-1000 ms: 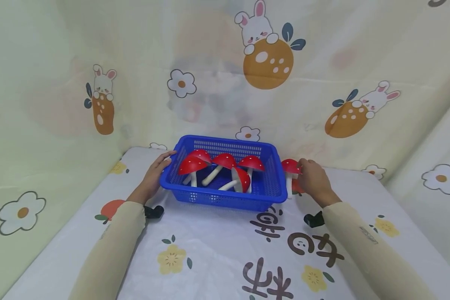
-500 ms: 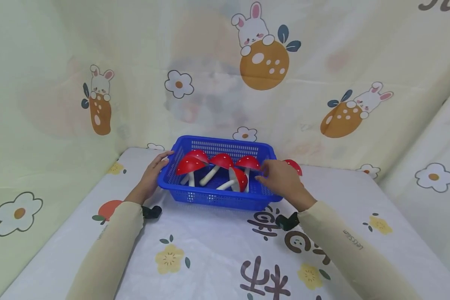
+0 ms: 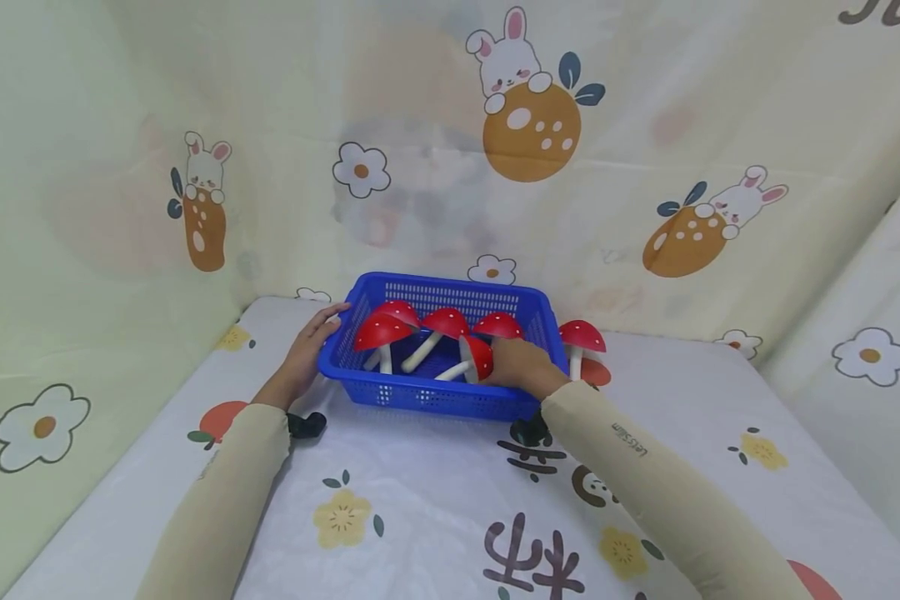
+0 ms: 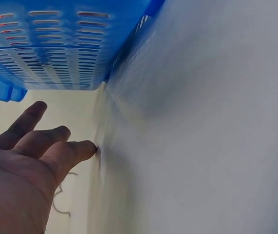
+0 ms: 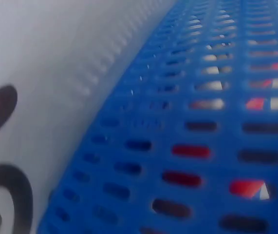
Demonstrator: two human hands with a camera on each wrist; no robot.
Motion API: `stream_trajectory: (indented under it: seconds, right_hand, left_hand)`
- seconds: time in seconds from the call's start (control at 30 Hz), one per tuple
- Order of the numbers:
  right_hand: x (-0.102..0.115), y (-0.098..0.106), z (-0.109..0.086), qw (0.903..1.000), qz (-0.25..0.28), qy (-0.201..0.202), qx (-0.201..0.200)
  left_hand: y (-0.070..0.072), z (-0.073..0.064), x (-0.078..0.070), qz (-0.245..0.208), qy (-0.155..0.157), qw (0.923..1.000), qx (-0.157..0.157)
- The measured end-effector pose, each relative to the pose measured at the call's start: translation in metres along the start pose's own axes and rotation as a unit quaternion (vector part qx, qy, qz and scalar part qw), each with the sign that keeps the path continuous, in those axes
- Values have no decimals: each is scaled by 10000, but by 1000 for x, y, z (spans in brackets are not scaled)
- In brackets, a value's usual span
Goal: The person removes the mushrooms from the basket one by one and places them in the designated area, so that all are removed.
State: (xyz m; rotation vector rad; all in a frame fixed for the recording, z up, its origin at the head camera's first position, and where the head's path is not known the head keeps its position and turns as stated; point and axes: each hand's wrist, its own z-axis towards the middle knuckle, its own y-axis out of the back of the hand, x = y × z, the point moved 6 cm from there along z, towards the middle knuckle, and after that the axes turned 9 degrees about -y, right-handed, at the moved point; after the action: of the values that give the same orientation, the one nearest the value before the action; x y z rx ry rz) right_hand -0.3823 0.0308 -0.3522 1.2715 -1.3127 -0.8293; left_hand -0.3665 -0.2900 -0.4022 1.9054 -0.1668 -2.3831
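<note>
A blue plastic basket point(image 3: 435, 404) holds several toy mushrooms with white-dotted red caps and pale stems. My left hand point(image 3: 303, 358) rests beside the basket's left end, fingers extended at the rim; in the left wrist view those fingers point(image 4: 70, 151) stretch out below the perforated wall. My right hand point(image 3: 523, 364) reaches over the front rim into the basket's right part. It is curled at the stem of an upright toy mushroom point(image 3: 498, 323), hiding that stem and the fingertips. A tilted toy mushroom point(image 3: 482, 360) lies just left of the hand.
Outside the basket's right end another toy mushroom point(image 3: 581, 336) stands on the white printed tablecloth point(image 3: 420, 500). A cream curtain point(image 3: 420, 225) with rabbit prints hangs close behind the basket. Black wrist straps point(image 3: 307, 425) show at the cuffs.
My right hand has left the mushroom outside the basket, moved left over the rim and come down at the upright mushroom inside. The left hand has stayed at the rim.
</note>
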Motion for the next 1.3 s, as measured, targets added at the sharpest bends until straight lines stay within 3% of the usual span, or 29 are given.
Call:
stream_trajectory:
  seconds: [0.13,0.23,0.37,0.47,0.53,0.63,0.77,0.83,0.9,0.97,1.1,1.2,1.3]
  right_hand:
    - [-1,-3,2,9999,28,-11,-134]
    - [-2,1,1,9988,-9,6,-490]
    - [-5,11,0,9924,70,41,-1231]
    - [-5,20,-3,9800,123,227,-1974]
    - [-1,24,-5,9690,70,501,-2418]
    - [9,27,-9,9520,-75,1306,-2767]
    - [21,22,-12,9384,-12,2463,-2424]
    - [23,21,-11,9383,287,2683,-2163]
    - [20,23,-9,9414,627,2583,-2077]
    - [15,26,-5,9462,1049,2236,-2089]
    - [1,29,3,9596,1578,1141,-2033]
    - [-8,24,8,9741,1542,397,-1602]
    - [-11,16,11,9843,1427,197,-1021]
  left_hand:
    - [0,0,1,117,29,9999,-21]
    - [1,1,3,146,47,9999,-43]
    - [2,1,3,153,57,9999,-54]
    - [2,0,1,170,54,9998,-52]
    - [2,0,2,143,54,9999,-60]
    - [2,0,3,128,83,9999,-49]
    - [2,2,4,118,97,9999,-51]
    - [2,2,4,143,98,9998,-37]
    - [2,2,4,122,78,9999,-26]
    - [2,2,3,133,62,9999,-18]
    - [4,2,3,244,42,9997,-41]
    - [4,2,4,252,54,9997,-25]
    - [3,2,4,148,76,9999,-1]
